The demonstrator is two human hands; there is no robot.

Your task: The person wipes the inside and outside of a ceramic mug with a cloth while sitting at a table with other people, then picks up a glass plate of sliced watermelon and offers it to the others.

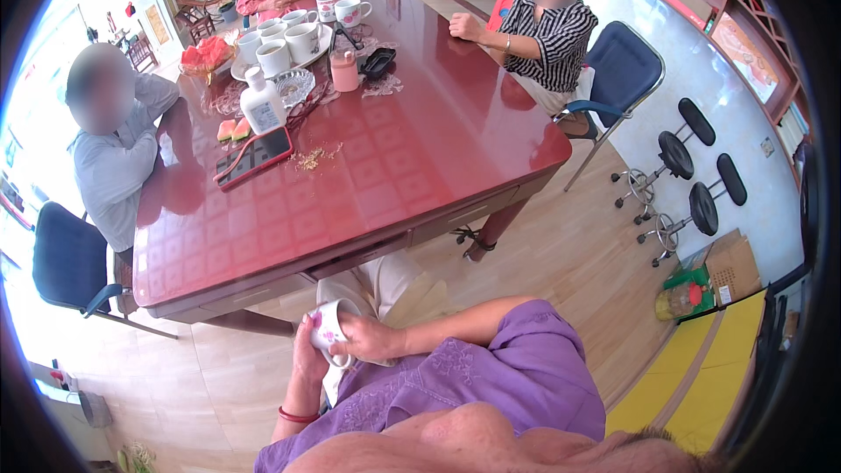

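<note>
Over my lap, just off the near edge of the red table [385, 158], I hold a white mug [325, 326] with pink flowers. My left hand [307, 352] is wrapped round its left side, a red bangle on the wrist. My right hand [372, 339] grips it from the right, near the handle, with the fingertips at the rim. The mug is tilted, and what is inside it does not show.
On the table are a phone [254, 158], a white bottle [262, 103], a pink jar [344, 71], a glass ashtray [294, 86], melon slices [233, 130], crumbs [310, 159] and a tray [308, 58] of several mugs. Three people sit around it. Black stools [674, 154] stand right.
</note>
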